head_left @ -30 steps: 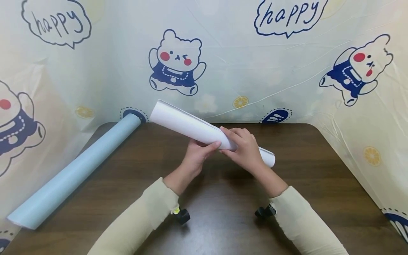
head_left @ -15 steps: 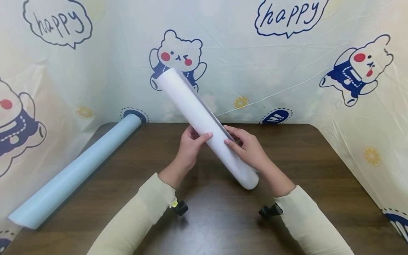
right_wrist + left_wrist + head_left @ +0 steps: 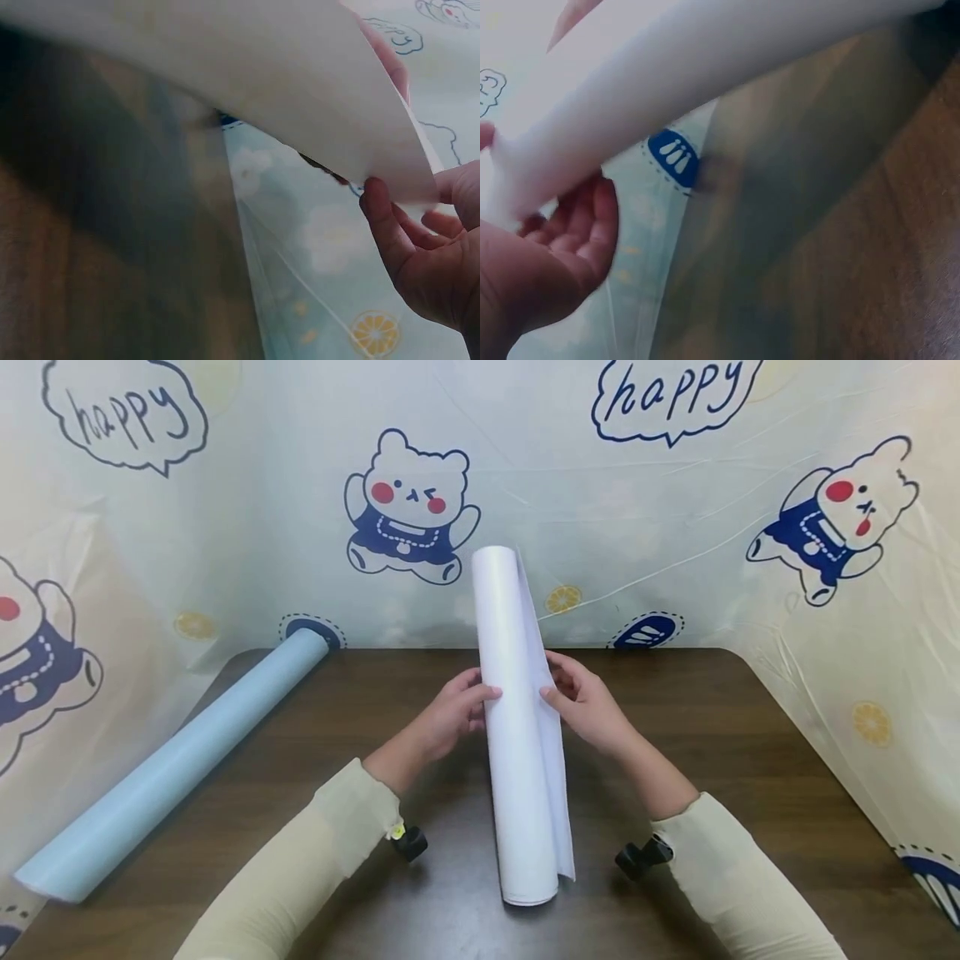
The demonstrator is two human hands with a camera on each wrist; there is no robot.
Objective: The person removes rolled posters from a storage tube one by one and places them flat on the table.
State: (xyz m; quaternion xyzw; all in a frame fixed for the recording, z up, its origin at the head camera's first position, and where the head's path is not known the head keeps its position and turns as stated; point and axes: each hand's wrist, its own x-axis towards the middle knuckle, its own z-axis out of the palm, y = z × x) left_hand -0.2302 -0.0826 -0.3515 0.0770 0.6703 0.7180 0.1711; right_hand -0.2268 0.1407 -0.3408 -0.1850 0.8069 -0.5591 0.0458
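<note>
A white paper roll (image 3: 513, 777) stands nearly upright in the head view, its lower end toward me over the table. My left hand (image 3: 453, 714) holds its left side, thumb on the front and fingers curled behind. On the other side my right hand (image 3: 592, 706) pinches the loose outer edge between thumb and fingers. That edge flares away from the roll along its right side. In the left wrist view the roll (image 3: 675, 67) crosses above my curled fingers (image 3: 592, 232). The right wrist view shows the sheet (image 3: 315, 97) between my thumb and fingertips (image 3: 379, 202).
A light blue roll (image 3: 180, 760) lies slantwise along the left side of the dark wooden table (image 3: 712, 735). Behind the table hangs a pale curtain (image 3: 540, 493) printed with bears and lettering, which also closes in both sides.
The white paper roll has swung from a slant leaning left to nearly upright, its lower end coming toward me. My right hand has shifted onto the loose edge, which now stands away from the roll.
</note>
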